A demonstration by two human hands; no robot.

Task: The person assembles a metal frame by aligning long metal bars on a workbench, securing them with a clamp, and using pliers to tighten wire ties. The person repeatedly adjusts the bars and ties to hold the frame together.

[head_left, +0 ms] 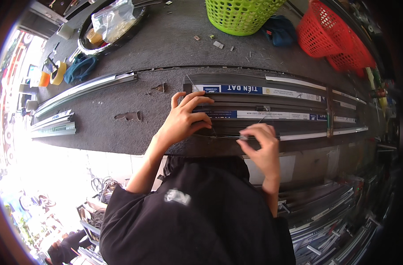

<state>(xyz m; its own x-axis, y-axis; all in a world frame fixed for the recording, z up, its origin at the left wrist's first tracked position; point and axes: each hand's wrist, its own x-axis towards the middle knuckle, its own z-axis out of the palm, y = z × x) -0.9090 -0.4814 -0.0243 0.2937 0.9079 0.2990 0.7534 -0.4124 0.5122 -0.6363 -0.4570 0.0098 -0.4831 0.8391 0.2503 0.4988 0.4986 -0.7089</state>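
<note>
My left hand (184,115) lies over the left end of a group of dark metal profiles (250,126). Its fingers are spread, with the tips resting on the profiles. To its right, my right hand (264,140) pinches a small shiny piece (244,137) between thumb and fingers, just above the near profile; its exact kind is too small to tell. Blue-and-white printed strips (272,115) run along the profiles. A small metal fitting (263,108) sits on the middle one. Across their right part lies a brownish crossbar (329,112).
A green basket (236,17) and red baskets (327,35) stand on the far side of the carpeted bench (166,57). At far left are a round black tray (82,42) holding a plastic bag, tape rolls (58,73) and more profiles (86,90). Stacked metal lengths (329,229) lie lower right.
</note>
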